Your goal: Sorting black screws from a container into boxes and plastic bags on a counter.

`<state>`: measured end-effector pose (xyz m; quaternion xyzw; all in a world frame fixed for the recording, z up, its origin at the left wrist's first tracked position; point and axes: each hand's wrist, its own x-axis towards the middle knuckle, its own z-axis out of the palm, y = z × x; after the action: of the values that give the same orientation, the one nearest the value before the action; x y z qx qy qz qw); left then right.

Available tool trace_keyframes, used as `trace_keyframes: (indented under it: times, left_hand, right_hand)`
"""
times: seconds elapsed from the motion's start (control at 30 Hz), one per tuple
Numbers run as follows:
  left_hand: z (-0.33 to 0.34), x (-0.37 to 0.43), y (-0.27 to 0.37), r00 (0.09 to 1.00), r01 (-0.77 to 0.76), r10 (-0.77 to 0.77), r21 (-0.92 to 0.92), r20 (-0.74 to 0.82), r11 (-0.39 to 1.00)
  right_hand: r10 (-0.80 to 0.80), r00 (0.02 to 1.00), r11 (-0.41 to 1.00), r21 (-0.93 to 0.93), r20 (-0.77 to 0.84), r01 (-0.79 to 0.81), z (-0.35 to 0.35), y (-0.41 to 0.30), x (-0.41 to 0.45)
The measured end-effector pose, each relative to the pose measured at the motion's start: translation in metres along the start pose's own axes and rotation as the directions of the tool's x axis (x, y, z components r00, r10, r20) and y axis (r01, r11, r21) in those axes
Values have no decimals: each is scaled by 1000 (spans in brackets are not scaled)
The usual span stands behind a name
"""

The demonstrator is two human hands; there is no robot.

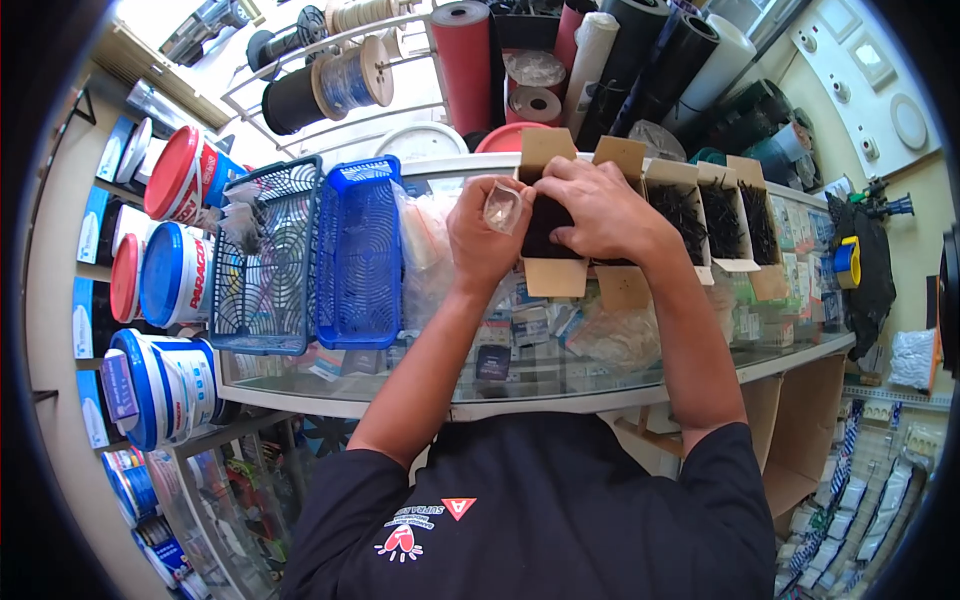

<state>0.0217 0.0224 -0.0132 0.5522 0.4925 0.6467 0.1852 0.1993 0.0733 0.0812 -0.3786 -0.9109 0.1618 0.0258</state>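
My left hand (pixel 484 232) holds a small clear plastic bag (pixel 502 210) with a few small pale pieces in it, near the left edge of the first cardboard box (pixel 556 278). Over that same box, my right hand (pixel 592 206) reaches in with its fingers bent; the box holds small dark items. Whether the fingertips grip any of them cannot be seen. To the right stand several more open cardboard boxes, filled with black screws or similar thin black pieces (pixel 677 214). Left of my left hand lie clear plastic bags (pixel 424 232) on the glass counter.
A blue plastic basket (pixel 358 334) and a dark blue-grey one (pixel 259 341) holding small filled bags (pixel 244 217) stand on the left. Paint buckets (pixel 176 274) line the left side. Rolls of sheet material (pixel 465 67) and a cable spool (pixel 352 79) stand behind the glass counter (pixel 420 379).
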Motion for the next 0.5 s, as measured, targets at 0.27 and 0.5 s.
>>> trace_keyframes:
  times: [0.27, 0.5]
  left_hand:
    - [-1, -4, -8, 999, -31, 31, -34, -28, 999]
    - [-9, -2, 1, 996, -76, 75, 39, 41, 996]
  right_hand:
    - [-82, 996, 992, 103, 45, 77, 5, 11, -4]
    - [-48, 996, 992, 110, -78, 56, 12, 6, -7]
